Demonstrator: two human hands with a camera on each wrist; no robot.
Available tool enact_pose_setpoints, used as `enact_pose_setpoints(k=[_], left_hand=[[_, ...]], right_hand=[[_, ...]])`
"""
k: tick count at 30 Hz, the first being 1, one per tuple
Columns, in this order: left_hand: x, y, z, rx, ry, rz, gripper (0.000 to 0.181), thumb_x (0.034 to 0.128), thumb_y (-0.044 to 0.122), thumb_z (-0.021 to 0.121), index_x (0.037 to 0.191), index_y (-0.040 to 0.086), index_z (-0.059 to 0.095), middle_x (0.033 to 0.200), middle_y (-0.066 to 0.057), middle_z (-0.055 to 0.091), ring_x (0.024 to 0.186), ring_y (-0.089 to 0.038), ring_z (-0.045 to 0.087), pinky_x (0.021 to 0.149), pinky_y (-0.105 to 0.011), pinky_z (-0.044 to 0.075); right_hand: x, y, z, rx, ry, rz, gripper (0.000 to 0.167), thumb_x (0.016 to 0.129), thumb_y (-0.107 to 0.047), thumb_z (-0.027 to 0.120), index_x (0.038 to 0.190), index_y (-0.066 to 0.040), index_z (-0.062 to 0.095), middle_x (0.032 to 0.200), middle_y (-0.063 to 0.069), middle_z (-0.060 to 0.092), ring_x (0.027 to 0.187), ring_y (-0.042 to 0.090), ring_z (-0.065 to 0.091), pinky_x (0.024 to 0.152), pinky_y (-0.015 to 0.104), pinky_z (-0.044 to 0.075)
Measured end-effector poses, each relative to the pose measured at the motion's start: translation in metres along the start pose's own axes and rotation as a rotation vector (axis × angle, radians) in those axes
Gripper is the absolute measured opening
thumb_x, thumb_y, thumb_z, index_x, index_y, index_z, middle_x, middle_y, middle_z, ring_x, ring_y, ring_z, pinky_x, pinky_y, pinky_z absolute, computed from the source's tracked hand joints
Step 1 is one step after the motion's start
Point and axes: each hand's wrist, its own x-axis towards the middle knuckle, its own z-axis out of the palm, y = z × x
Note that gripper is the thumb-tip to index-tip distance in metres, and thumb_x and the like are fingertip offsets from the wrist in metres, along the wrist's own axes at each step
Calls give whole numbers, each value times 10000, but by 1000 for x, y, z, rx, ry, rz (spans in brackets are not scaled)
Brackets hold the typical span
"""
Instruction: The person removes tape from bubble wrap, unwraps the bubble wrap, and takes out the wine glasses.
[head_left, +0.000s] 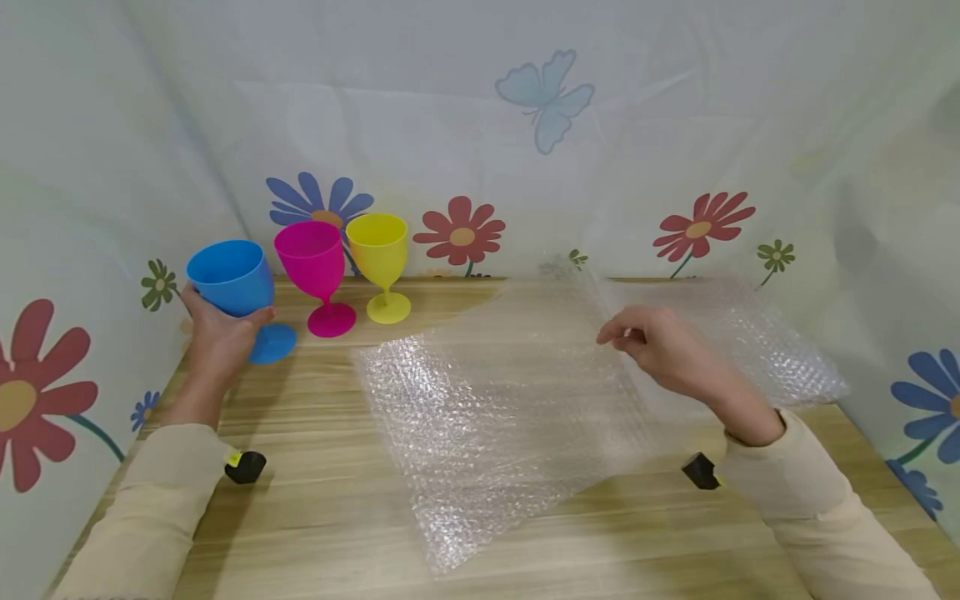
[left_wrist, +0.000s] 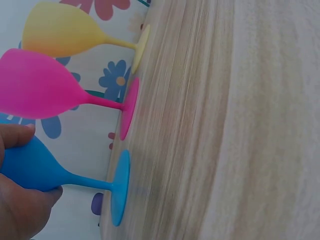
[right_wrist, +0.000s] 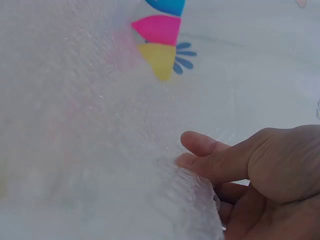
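My left hand grips the bowl of a blue plastic goblet at the table's left side. The goblet is upright; in the left wrist view its foot is at the tabletop, though I cannot tell whether it touches. Beside it stand a pink goblet and a yellow goblet. My right hand pinches the edge of a clear bubble wrap sheet between thumb and fingers. In the right wrist view the bubble wrap covers the left side, with goblets partly visible beyond.
More bubble wrap lies to the right, behind my right hand; whether it is the same sheet I cannot tell. The wood-grain table is bordered by a white curtain printed with flowers and a butterfly at the back and sides.
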Motion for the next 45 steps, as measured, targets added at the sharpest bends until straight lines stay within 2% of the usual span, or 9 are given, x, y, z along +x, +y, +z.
enact_pose_setpoints(k=[7, 13, 16, 22, 29, 34, 39, 41, 45], left_hand=[[0, 0, 0, 0, 4, 3, 1105, 971, 391, 685, 1590, 278, -223, 1701, -181, 2, 1546, -461, 64, 1176, -723, 104], [-2, 0, -1, 23, 11, -11, 1103, 973, 410, 676, 1591, 279, -229, 1702, -190, 8, 1543, -471, 73, 1162, -742, 119], [-3, -2, -1, 19, 11, 0, 1099, 974, 412, 673, 1595, 270, -223, 1701, -191, 11, 1544, -470, 73, 1165, -737, 120], [-4, -3, -1, 18, 15, 9, 1095, 978, 401, 669, 1596, 254, -224, 1702, -192, 5, 1546, -468, 65, 1165, -735, 118], [-3, -1, 0, -4, 17, 27, 1087, 979, 367, 677, 1598, 255, -208, 1702, -177, 19, 1549, -454, 65, 1180, -711, 121], [-3, -1, 1, -14, 19, 39, 1086, 976, 360, 683, 1600, 254, -199, 1702, -175, 28, 1550, -450, 70, 1189, -696, 118], [-2, -1, 1, -14, 16, 40, 1083, 977, 363, 679, 1600, 252, -200, 1702, -176, 23, 1550, -452, 64, 1186, -701, 119], [-3, -1, 1, -18, 15, 42, 1083, 978, 361, 680, 1601, 249, -199, 1702, -175, 22, 1550, -451, 62, 1187, -698, 121], [-4, -2, 1, -17, 15, 37, 1085, 979, 364, 679, 1602, 241, -201, 1704, -174, 15, 1551, -451, 54, 1187, -697, 122]], right_hand=[[-12, 25, -35, 4, 101, -11, 197, 886, 131, 717, 982, -28, 780, 944, 76, 744, 731, 126, 597, 610, 186, 464], [-24, 49, -62, 12, 138, 107, 160, 924, 115, 682, 1019, 5, 751, 921, 93, 727, 658, 115, 517, 538, 196, 396], [-30, 64, -76, 25, 159, 172, 162, 959, 115, 628, 1059, 35, 728, 908, -18, 702, 670, 102, 495, 527, 218, 376], [-44, 101, -101, 146, 246, 283, 188, 1011, 92, 551, 1066, -8, 700, 963, -293, 621, 822, -45, 559, 664, 88, 442], [-65, 153, -122, 219, 238, 406, 241, 1088, -38, 447, 1139, -130, 665, 1035, -287, 555, 948, -51, 505, 758, 29, 416], [-76, 186, -123, 144, 254, 526, 236, 1111, -97, 384, 1199, -20, 590, 1047, -268, 502, 989, -22, 443, 828, 30, 400], [-81, 213, -113, 46, 244, 621, 324, 1099, -103, 360, 1307, 71, 537, 1125, -2, 554, 1010, 202, 436, 736, 114, 394], [-82, 223, -106, 28, 223, 651, 353, 1091, -83, 347, 1346, 108, 498, 1198, 172, 541, 1055, 314, 431, 745, 187, 375], [-83, 241, -92, 15, 156, 706, 385, 1062, -49, 332, 1385, 99, 482, 1332, 356, 467, 1151, 472, 429, 779, 350, 397]])
